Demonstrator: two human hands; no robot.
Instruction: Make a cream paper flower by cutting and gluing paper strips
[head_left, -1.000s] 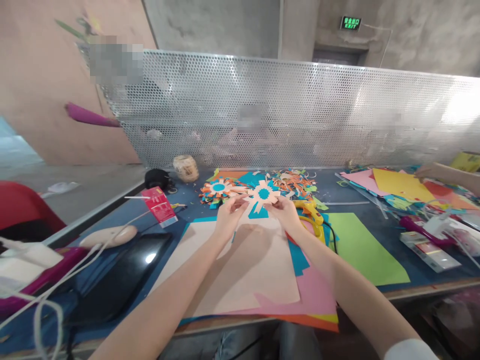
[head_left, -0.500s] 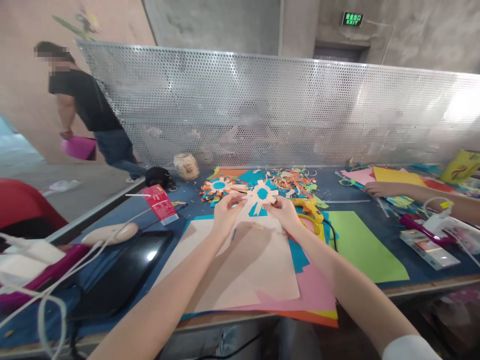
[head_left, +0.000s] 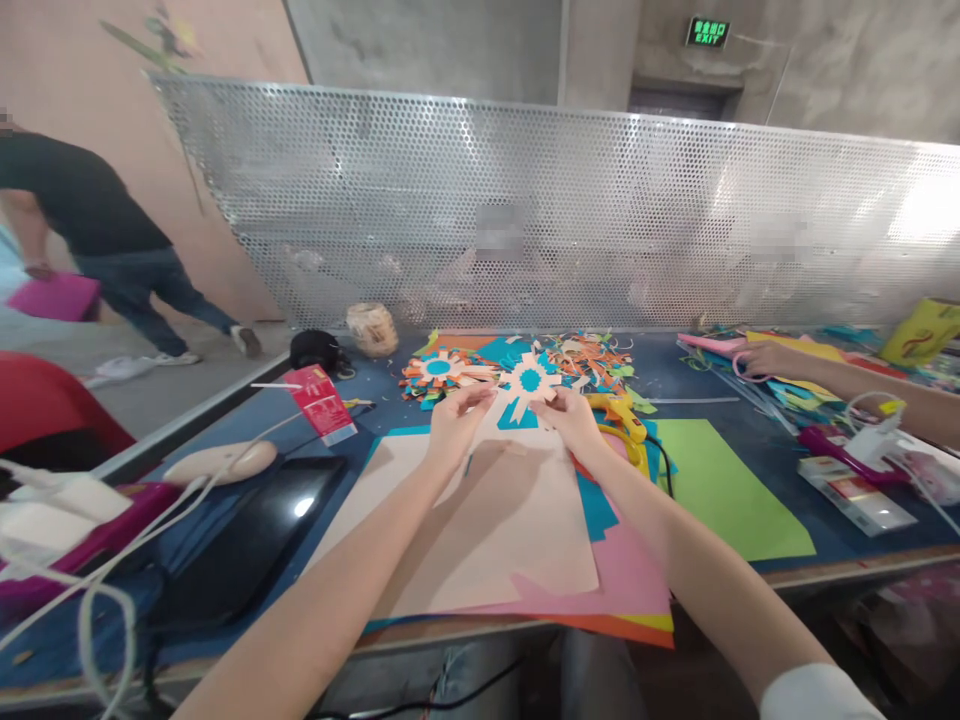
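A pale paper flower (head_left: 531,380) with a jagged blue centre is held up above the worktop, between my hands. My right hand (head_left: 571,418) pinches its lower right petals between thumb and fingers. On the other side, my left hand (head_left: 459,418) has its curled fingertips closed at the left petal's edge. A second pale flower with a blue round centre (head_left: 439,368) lies behind my left hand. Below my hands, a large pale paper sheet (head_left: 487,540) covers pink, blue, yellow and orange sheets. A yellow glue gun (head_left: 624,415) lies just right of my right hand.
Paper scraps (head_left: 592,360) heap up before a perforated metal screen (head_left: 465,190). A black tablet (head_left: 255,540), white cables and a red carton (head_left: 322,402) are left; a green sheet (head_left: 731,490) is right. Another person's hand (head_left: 772,358) holds pink-handled scissors (head_left: 742,366) at far right.
The flower in my hands has shifted slightly up and right. The walking person has moved left. At far right, the other person's hand has moved and now shows the scissors' handle.
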